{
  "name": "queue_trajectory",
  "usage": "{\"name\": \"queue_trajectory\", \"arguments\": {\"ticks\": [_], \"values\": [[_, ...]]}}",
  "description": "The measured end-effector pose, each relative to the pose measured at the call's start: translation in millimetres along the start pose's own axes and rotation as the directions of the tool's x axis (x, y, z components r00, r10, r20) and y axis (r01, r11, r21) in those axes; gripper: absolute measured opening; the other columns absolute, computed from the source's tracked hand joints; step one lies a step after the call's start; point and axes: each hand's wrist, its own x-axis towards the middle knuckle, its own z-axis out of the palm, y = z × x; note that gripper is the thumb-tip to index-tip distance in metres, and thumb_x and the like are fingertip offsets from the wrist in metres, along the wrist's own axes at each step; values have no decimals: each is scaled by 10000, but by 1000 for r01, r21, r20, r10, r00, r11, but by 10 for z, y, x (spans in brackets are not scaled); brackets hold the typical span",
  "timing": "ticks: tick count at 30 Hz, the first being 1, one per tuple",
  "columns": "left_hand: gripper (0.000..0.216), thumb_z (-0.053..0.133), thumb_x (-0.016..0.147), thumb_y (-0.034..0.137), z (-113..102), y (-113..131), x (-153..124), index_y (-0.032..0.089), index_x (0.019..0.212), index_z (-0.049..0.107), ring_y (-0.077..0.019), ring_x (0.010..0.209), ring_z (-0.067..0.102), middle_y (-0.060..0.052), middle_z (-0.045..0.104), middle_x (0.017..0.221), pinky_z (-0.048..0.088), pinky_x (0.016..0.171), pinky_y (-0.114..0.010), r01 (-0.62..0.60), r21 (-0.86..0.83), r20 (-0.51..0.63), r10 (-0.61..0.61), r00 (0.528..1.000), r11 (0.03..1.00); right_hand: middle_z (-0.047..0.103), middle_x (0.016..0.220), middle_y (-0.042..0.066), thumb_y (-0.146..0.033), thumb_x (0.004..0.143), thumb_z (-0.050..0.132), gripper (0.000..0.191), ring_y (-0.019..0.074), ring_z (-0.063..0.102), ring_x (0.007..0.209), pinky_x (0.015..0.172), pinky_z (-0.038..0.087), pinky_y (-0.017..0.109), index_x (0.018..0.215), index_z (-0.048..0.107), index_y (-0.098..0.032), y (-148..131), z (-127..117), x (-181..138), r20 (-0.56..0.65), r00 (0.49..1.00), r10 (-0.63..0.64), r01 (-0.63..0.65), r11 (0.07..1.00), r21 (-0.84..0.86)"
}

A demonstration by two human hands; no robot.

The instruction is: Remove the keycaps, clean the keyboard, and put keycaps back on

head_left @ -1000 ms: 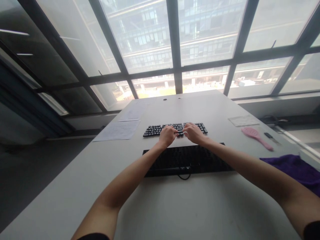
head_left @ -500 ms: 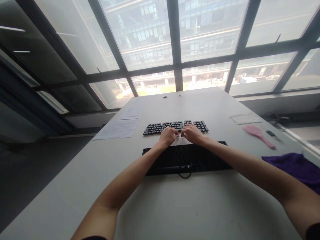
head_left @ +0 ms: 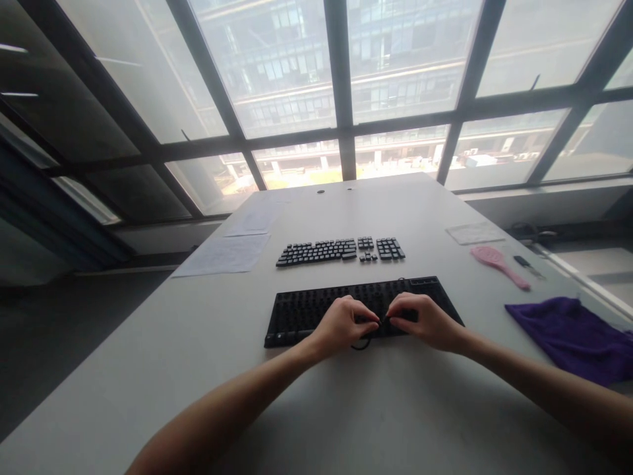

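Observation:
A black keyboard (head_left: 316, 307) lies on the table, most of its key positions bare and a few keycaps (head_left: 279, 336) fitted along the lower left edge. Over its lower right part, my left hand (head_left: 346, 322) is closed in a pinch with a small dark keycap at the fingertips. My right hand (head_left: 420, 318) pinches another small dark keycap close beside it; the fingers partly hide both. Behind the keyboard, loose black keycaps (head_left: 321, 252) are laid out in keyboard order, with a number block (head_left: 390, 249) at the right.
White paper sheets (head_left: 222, 256) lie at the left. On the right are a pink hairbrush (head_left: 497, 265), a small black-handled tool (head_left: 527, 265), a flat clear bag (head_left: 475, 233) and a purple cloth (head_left: 568, 336). The keyboard's cable (head_left: 361, 345) loops at its front edge.
Both hands have come back from the laid-out keycaps to the keyboard's lower right part, pinching small keycaps. The view has shifted slightly.

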Motion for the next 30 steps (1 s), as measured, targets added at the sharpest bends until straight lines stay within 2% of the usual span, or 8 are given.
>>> {"name": "queue_trajectory", "arguments": {"ticks": [8,15,22,30], "values": [[91,757,810,211,117,-78,-46,249,877,804,-174,808,640,-8,764,856,474,810,-326,-74,54,-45,76,996,996,732,883,67,-152,853,686,77,207,664,829,781,534,354,876,741,-200,-3,35,-7,16,996,-89,90,991,-95],[95,727,854,263,176,-124,-93,249,913,800,-175,822,606,-27,754,881,487,774,-321,-127,100,-85,136,987,987,734,899,70,-160,878,667,84,212,663,857,808,527,365,888,736,-206,-9,31,-19,32,991,-129,132,982,-133],[112,691,882,252,203,-140,-138,255,943,785,-184,839,591,-31,748,920,500,798,-331,-246,236,-65,268,961,940,703,922,68,-179,921,622,87,201,626,851,805,482,361,921,703,-212,-19,50,-60,79,972,-222,235,929,-287],[110,664,900,255,208,-139,-122,224,878,767,-175,839,608,-45,727,913,507,778,-315,-282,240,-32,298,954,929,667,907,58,-183,956,562,194,172,601,803,758,457,319,790,661,-206,2,81,-79,111,947,-300,320,889,-326]]}}
